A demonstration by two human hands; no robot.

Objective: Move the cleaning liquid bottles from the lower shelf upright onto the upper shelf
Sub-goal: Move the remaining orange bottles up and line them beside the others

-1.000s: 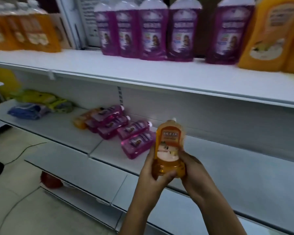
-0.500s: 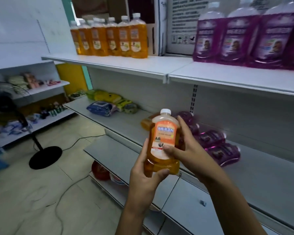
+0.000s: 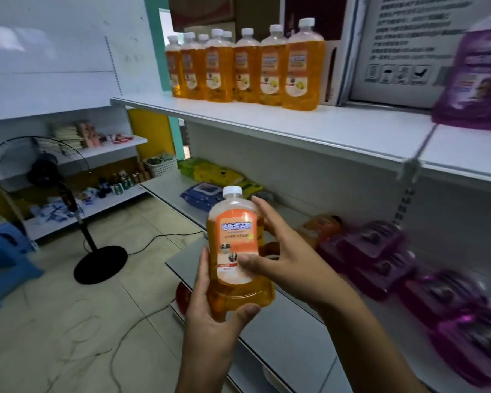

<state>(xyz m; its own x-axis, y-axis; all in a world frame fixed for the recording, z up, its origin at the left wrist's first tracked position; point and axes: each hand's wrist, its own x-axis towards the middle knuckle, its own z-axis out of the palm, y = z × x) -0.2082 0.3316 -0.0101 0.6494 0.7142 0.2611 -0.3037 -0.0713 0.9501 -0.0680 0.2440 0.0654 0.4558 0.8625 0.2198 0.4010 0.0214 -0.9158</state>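
I hold an orange cleaning liquid bottle (image 3: 234,245) with a white cap upright in front of the shelves. My left hand (image 3: 213,310) grips its base from below. My right hand (image 3: 278,259) clasps its middle, thumb across the label and fingers behind. On the lower shelf (image 3: 304,344) lie another orange bottle (image 3: 321,229) and several purple bottles (image 3: 380,251) on their sides. On the upper shelf (image 3: 309,126) several orange bottles (image 3: 247,69) stand upright at the left, and a purple bottle (image 3: 476,78) stands at the right edge.
Yellow and blue packs (image 3: 210,180) lie further left on the lower shelf. A black standing fan (image 3: 43,171) with its cable is on the tiled floor at left, beside a blue stool (image 3: 3,256). A printed white carton (image 3: 403,43) stands on the upper shelf.
My view has swung left, bringing the row of upright orange bottles on the upper shelf toward the centre. Both hands keep their hold on the orange bottle, now nearer and upright.
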